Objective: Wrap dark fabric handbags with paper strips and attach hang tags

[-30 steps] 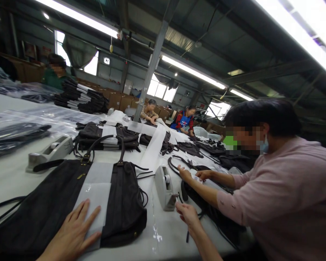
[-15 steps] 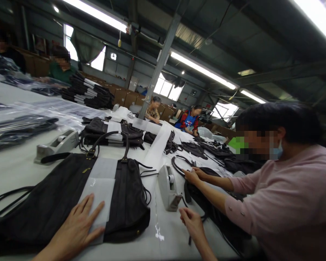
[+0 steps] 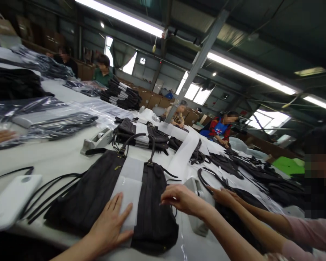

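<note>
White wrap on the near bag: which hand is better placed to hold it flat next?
Probably the left hand: it lies spread on the white wrap. The right hand appears raised near the dark bag.

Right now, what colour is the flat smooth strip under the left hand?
The strip is plain whitish, best seen in the head view.

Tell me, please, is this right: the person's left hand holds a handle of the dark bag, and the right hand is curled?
Not quite: in the head view, the left hand lies outspread on the white strip of the dark bag, not holding a handle. The right hand is indeed curled.
</note>
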`<move>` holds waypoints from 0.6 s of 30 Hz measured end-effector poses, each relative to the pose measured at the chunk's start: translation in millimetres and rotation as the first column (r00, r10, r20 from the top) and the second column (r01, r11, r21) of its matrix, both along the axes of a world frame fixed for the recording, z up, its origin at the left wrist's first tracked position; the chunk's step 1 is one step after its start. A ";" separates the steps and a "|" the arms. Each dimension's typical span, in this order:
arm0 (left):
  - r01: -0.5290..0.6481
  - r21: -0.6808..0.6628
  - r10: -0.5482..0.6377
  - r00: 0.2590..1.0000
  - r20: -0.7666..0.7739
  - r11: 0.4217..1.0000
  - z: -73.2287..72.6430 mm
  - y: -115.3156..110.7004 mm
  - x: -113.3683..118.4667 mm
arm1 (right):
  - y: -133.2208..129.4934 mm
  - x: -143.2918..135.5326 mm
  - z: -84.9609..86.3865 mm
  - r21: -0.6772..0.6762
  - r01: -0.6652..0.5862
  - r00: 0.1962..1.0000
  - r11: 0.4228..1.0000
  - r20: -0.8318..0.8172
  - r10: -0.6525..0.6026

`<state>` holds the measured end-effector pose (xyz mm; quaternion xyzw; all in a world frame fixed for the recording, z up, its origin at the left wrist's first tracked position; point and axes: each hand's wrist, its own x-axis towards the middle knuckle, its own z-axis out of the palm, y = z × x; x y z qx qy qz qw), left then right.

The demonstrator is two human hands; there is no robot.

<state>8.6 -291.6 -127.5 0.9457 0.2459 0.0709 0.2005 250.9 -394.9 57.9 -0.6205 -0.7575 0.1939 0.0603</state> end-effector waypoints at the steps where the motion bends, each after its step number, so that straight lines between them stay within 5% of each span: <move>1: 0.000 -0.019 0.000 1.000 -0.009 1.000 2.6 0.7 0.3 | 19.1 -1.4 -1.1 -0.023 -0.061 0.997 0.998 0.051 0.063; 5: 0.013 -0.092 -0.017 0.999 -0.040 0.996 9.2 5.1 0.8 | 88.2 -8.1 -10.7 -0.123 -0.251 0.926 0.960 0.257 0.276; 9: 0.052 -0.150 -0.057 0.998 -0.035 0.987 8.3 12.2 1.5 | 139.0 -11.9 -27.0 -0.226 -0.308 0.820 0.924 0.430 0.378; 18: 0.102 -0.140 -0.107 0.994 -0.028 0.985 -12.1 25.6 10.3 | 200.3 -21.7 -83.7 -0.315 -0.300 0.750 0.900 0.506 0.427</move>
